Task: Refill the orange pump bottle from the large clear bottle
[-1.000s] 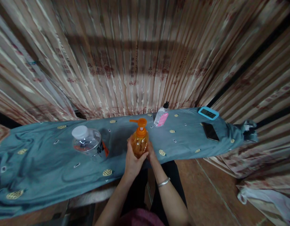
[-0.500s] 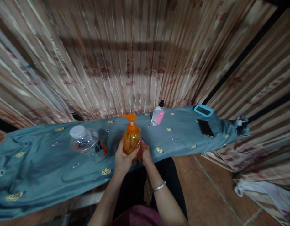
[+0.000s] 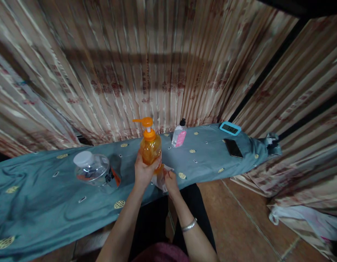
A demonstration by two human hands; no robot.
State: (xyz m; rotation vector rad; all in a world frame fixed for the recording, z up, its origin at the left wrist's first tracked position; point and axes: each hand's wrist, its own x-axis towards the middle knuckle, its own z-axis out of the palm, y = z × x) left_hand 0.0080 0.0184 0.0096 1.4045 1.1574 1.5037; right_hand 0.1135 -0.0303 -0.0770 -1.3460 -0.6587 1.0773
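1. Gripping an orange pump bottle (image 3: 150,150) with the left hand (image 3: 143,171), fingers wrapped round the lower body, bottle upright and seemingly raised a little above the cloth, though whether its base is clear cannot be told.
2. Pinching a pale, crumpled bit of paper or tissue (image 3: 160,179) with the right hand (image 3: 170,182), just below and to the right of the bottle's base; fingers curled closed on it.
3. Wearing a silver bangle (image 3: 189,225) on the right wrist.
4. Pointing the orange pump nozzle (image 3: 140,120) away to the left, above the left hand.
5. Lying under both hands: a blue-grey patterned cloth (image 3: 48,196) spread over a long narrow surface.
6. Lying to the left of the left hand, near but apart: a clear plastic jug (image 3: 95,171) on its side, white cap (image 3: 81,158) toward the left, an orange and black label on it.
7. Standing beyond the right hand, farther back on the cloth: 1 small clear bottle with a pink label (image 3: 179,134) and a black cap.
8. Resting well off to the right of the right hand: a dark phone (image 3: 232,147) flat on the cloth, and just behind it a blue-framed digital clock (image 3: 230,128).
9. Hanging behind everything: striped brownish curtains (image 3: 157,65).
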